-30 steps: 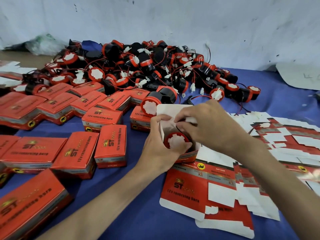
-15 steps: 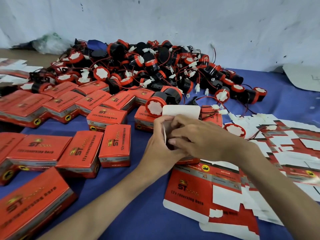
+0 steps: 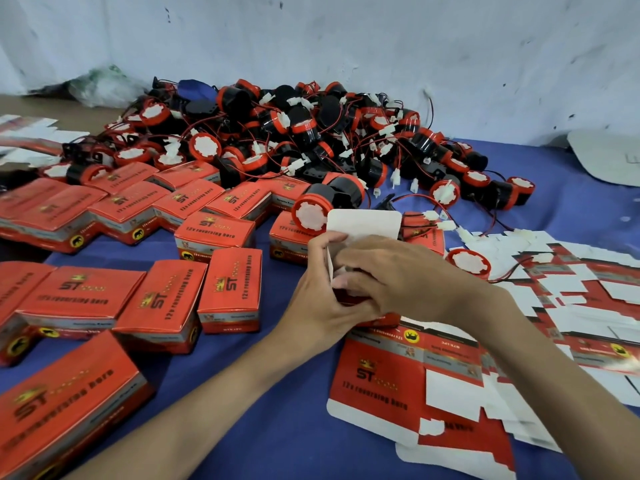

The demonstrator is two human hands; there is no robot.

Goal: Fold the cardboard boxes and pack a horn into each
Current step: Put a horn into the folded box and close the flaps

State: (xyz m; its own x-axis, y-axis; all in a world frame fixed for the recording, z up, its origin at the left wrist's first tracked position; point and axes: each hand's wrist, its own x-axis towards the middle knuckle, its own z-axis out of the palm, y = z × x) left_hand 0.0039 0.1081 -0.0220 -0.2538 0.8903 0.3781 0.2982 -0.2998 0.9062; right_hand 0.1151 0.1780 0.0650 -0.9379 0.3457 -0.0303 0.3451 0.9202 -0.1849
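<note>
Cardboard at the fingertips: right fingers point(image 3: 350, 282) lay bunched together on a side flap of the small red cardboard box point(image 3: 347, 300); left fingers curled round its near wall.
Horn: probably inside, hidden beneath both hands.
White lid flap point(image 3: 363, 224): stood upright, untucked.
Risk: a trailing wire could jam under the flap, or a slack left grip could crease it crooked.
Hands: left hand point(image 3: 318, 306) cupped from the side, right hand point(image 3: 405, 282) arched palm-down above.
Beyond: packed red boxes point(image 3: 166, 306) lay left, loose horn pile point(image 3: 311, 140) behind.

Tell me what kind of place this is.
Probably a small packing workshop: a heap of loose horns by the wall, rows of closed red boxes, and flat unfolded cartons on a blue-covered table.
</note>
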